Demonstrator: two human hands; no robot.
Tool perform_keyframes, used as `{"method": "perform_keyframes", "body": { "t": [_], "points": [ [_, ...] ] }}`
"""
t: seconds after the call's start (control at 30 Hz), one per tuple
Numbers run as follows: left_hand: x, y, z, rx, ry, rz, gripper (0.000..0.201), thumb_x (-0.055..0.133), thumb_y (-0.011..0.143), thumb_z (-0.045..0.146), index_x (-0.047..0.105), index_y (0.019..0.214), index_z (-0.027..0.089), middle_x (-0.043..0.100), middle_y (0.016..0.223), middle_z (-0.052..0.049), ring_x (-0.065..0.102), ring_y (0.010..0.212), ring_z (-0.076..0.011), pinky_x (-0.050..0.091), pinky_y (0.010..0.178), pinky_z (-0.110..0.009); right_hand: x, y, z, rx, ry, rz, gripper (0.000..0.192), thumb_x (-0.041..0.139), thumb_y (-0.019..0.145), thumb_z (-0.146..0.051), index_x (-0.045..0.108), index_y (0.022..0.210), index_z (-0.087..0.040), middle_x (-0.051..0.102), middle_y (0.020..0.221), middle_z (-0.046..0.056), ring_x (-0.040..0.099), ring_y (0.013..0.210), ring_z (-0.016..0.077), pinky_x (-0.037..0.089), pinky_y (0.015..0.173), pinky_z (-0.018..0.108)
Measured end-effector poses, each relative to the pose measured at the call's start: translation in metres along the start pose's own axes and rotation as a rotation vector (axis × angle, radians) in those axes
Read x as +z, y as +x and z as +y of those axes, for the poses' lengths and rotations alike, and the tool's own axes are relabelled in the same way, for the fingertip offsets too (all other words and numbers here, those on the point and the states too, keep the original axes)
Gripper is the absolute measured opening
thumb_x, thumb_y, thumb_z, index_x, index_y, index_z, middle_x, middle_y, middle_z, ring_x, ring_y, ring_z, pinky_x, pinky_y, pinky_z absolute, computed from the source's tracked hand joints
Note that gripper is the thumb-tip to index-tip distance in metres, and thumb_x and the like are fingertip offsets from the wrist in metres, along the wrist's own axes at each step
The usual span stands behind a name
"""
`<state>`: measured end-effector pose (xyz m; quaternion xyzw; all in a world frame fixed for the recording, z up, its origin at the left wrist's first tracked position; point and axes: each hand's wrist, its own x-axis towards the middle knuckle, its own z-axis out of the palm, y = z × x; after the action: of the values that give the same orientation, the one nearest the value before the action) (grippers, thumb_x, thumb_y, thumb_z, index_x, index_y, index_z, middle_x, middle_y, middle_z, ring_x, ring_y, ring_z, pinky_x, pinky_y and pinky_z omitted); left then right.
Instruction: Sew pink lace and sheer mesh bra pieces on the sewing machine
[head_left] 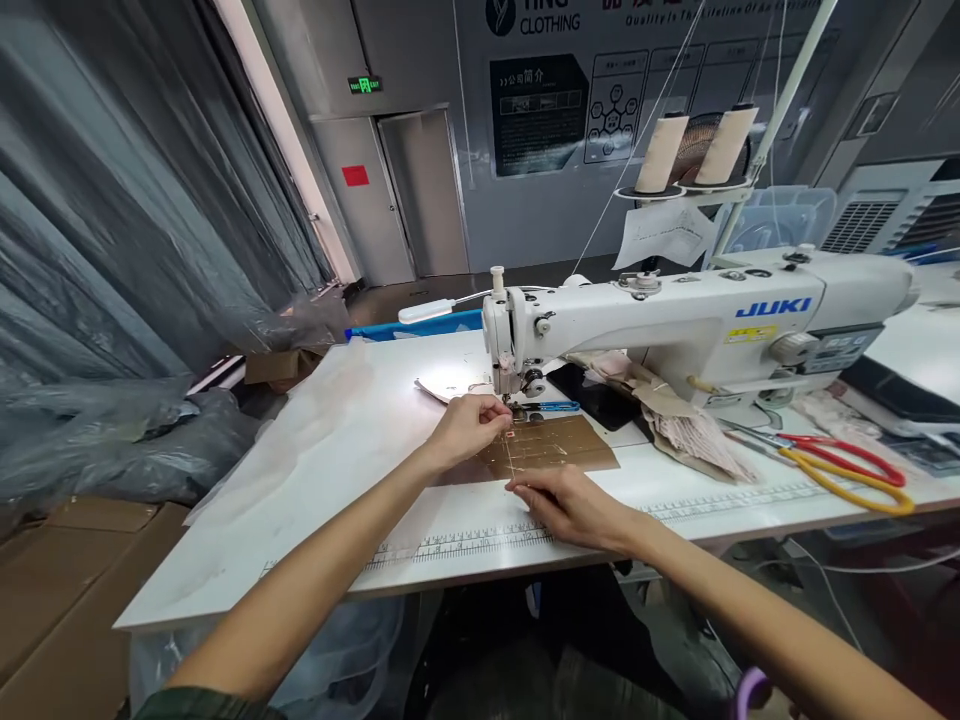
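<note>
My left hand (474, 428) is closed in a pinch beside the needle and presser foot of a white sewing machine (622, 325). A thin light thread (510, 458) runs from close by its fingertips down to my right hand (571, 506), which pinches the lower end. Beneath the thread lies a brown plate (570, 445) with pale scratches, set around the needle area. A pair of blue thread snips (555, 407) rests just behind the needle. How the thread passes at the needle is too small to make out.
Red-handled scissors (847, 452) and yellow-handled scissors (847, 488) lie at the right. Pleated fabric pieces (694, 435) and a black phone (596, 397) sit under the machine arm. A printed ruler (480, 543) follows the front table edge. Thread cones (662, 153) stand behind; cardboard boxes (82, 590) are left.
</note>
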<state>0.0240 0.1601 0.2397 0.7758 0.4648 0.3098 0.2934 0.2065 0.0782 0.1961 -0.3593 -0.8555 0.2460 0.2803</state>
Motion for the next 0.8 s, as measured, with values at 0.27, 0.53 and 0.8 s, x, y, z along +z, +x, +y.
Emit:
{"method": "perform_keyframes", "body": {
  "t": [0.27, 0.53, 0.8],
  "points": [
    [0.008, 0.002, -0.001, 0.046, 0.433, -0.088, 0.018, 0.055, 0.084, 0.026, 0.072, 0.082, 0.021, 0.072, 0.074, -0.002, 0.064, 0.067, -0.0198, 0.046, 0.065, -0.03, -0.012, -0.002, 0.017, 0.121, 0.118, 0.144, 0.029, 0.045, 0.095, -0.032, 0.069, 0.088, -0.016, 0.063, 0.07, 0.002, 0.049, 0.061, 0.0132, 0.037, 0.061, 0.025],
    [0.007, -0.007, 0.001, -0.023, 0.441, -0.064, 0.018, 0.06, 0.081, 0.033, 0.072, 0.089, 0.023, 0.075, 0.091, -0.003, 0.067, 0.078, -0.0219, 0.044, 0.066, -0.029, -0.022, 0.001, 0.033, 0.131, 0.178, 0.151, 0.031, 0.046, 0.094, -0.036, 0.068, 0.088, -0.016, 0.061, 0.069, 0.001, 0.048, 0.062, 0.0133, 0.034, 0.06, 0.026],
    [-0.012, -0.007, 0.003, -0.095, 0.35, 0.254, 0.02, 0.055, 0.08, 0.032, 0.062, 0.066, 0.02, 0.065, 0.06, -0.003, 0.061, 0.058, -0.0206, 0.044, 0.062, -0.031, -0.031, 0.029, 0.057, 0.33, 0.193, 0.385, 0.029, 0.05, 0.085, -0.035, 0.059, 0.065, -0.016, 0.043, 0.052, -0.003, 0.039, 0.053, 0.0115, 0.027, 0.053, 0.025]
  ]
}}
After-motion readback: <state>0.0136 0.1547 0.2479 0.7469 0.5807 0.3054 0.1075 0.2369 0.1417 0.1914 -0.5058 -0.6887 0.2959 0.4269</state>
